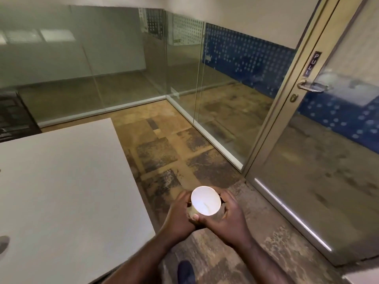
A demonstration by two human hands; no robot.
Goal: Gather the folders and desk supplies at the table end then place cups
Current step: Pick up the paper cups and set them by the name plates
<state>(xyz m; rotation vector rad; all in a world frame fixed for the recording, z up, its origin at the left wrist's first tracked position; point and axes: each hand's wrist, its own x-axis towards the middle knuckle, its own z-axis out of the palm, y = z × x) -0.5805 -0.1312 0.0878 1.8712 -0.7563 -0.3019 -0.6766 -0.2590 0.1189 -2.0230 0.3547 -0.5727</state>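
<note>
A paper cup (pixel 206 200), white inside with a tan outer wall, is held in front of me above the floor, its mouth facing up towards the camera. My left hand (pixel 178 212) wraps its left side and my right hand (pixel 229 214) cups its right side and bottom. The cup looks empty. The white table (pixel 61 191) lies to the left of my hands, apart from them. No folders or desk supplies show in this view.
A black mesh item (pixel 14 115) stands beyond the table's far left corner. Glass partitions (pixel 184 78) close the room ahead. A glass door (pixel 311 140) with a metal handle (pixel 311 87) and a PULL sign is on the right. Patterned carpet (pixel 164 150) covers the floor; my shoe (pixel 185 272) shows below.
</note>
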